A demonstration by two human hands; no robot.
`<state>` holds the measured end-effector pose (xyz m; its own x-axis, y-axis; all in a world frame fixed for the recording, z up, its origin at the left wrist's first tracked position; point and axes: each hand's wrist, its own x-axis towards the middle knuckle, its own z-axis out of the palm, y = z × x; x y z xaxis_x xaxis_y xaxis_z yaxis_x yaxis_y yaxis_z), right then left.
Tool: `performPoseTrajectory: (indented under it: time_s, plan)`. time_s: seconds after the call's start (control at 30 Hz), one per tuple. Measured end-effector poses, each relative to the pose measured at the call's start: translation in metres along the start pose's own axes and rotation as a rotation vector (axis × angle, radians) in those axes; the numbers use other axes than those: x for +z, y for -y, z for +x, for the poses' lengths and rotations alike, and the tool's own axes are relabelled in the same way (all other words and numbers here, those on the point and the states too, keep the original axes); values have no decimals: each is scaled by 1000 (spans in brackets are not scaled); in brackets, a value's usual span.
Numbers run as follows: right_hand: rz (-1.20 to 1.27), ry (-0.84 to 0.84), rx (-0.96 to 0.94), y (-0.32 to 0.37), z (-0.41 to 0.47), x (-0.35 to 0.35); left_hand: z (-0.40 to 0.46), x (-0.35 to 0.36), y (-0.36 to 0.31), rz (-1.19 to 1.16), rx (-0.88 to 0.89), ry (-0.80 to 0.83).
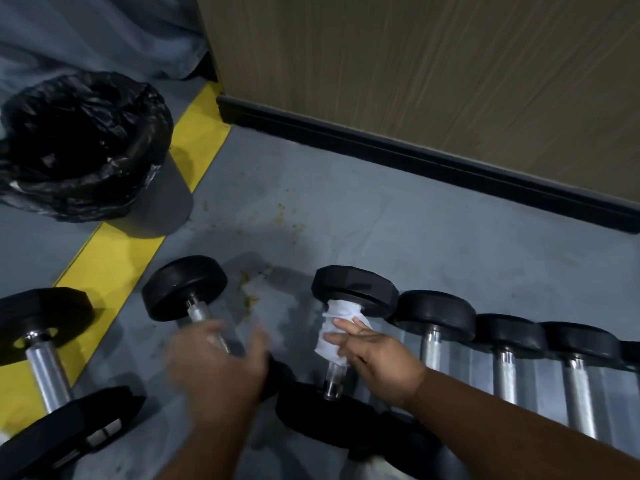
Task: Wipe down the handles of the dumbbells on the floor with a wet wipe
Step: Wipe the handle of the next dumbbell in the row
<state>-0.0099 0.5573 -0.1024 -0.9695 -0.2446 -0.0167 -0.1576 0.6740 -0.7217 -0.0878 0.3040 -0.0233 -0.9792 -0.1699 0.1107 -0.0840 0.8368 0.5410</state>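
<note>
A white wet wipe (331,328) is wrapped round the upper part of the chrome handle of a black-headed dumbbell (353,289) lying on the grey floor. My right hand (377,362) grips the wipe and the handle beneath it. My left hand (214,372) is blurred by motion, its fingers spread over the handle of a second dumbbell (183,285) just to the left; no firm grasp shows. A third dumbbell (45,368) lies at the far left.
Several more dumbbells (505,372) lie side by side to the right. A bin lined with a black bag (83,143) stands at the back left beside a yellow floor stripe (117,258). A wood-panelled wall (415,64) with a black baseboard (415,157) runs behind.
</note>
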Motion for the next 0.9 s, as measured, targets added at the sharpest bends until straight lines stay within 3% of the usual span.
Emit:
performPoseTrajectory:
  time_s: [0.03,0.1,0.2,0.33,0.47,0.6,0.8,0.9]
  plan:
    - [-7,2,12,-2,-1,-2,24,-1,13,74,-313,-104]
    - [-10,55,67,0,-1,-4,56,2,37,46,-750,97]
    - [13,75,77,1,2,-4,78,19,47,-383,-949,484]
    - [13,61,49,-1,-1,-6,85,37,44,-529,-959,475]
    - [19,41,0,2,-1,-8,74,40,38,-405,-842,378]
    - [-108,-3,-196,5,7,-12,73,37,38,-379,-769,341]
    - [-219,199,-313,20,61,3,83,43,80,-249,-567,446]
    - [-147,170,-326,45,95,11,79,25,77,-183,-480,538]
